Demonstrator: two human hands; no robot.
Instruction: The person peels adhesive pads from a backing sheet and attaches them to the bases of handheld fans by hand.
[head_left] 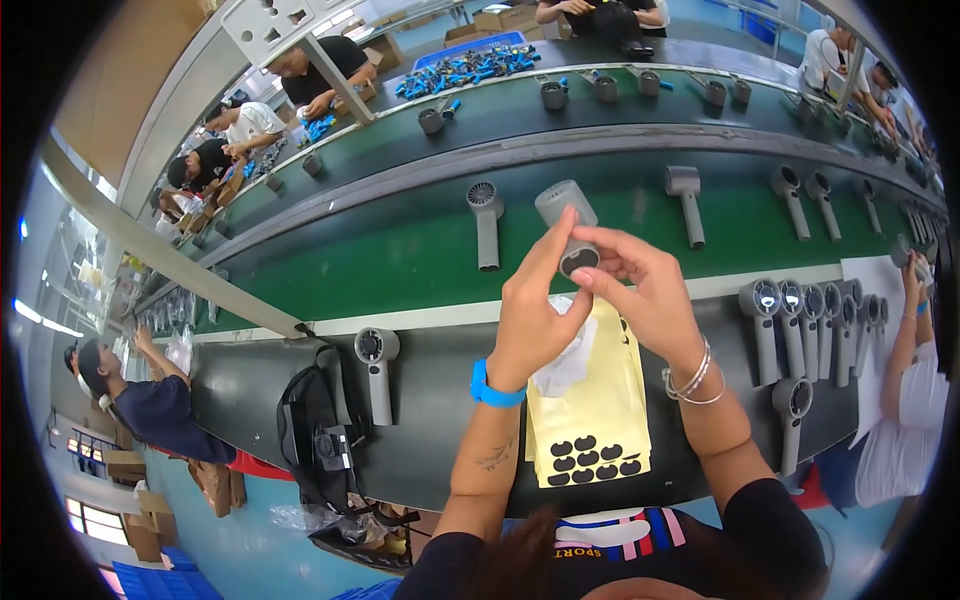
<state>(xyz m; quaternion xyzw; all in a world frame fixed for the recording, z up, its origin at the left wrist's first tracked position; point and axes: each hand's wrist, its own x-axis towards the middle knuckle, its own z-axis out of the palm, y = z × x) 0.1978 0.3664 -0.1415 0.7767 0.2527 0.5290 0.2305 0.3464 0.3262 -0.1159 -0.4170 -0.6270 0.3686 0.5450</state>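
Above the table edge I hold a grey handheld fan [565, 198], its head tilted away from me and its handle end facing me. A black oval piece [580, 261] shows on that end. My left hand [540, 300] is closed along the fan's left side. From the right, my right hand [648, 292] pinches around the handle end, thumb by the black piece. Under my hands lies a yellow backing sheet [632, 405] with several black stickers [586, 462] near its lower edge. Crumpled white paper [568, 366] sits on the sheet, partly behind my left hand.
Beyond the dark table [450, 440], a green conveyor belt [390, 260] carries grey fans [486, 225]. Several fans [790, 310] stand in rows at right, beside a co-worker's arm [908, 310]. One fan [376, 370] and a black backpack [318, 430] are at left.
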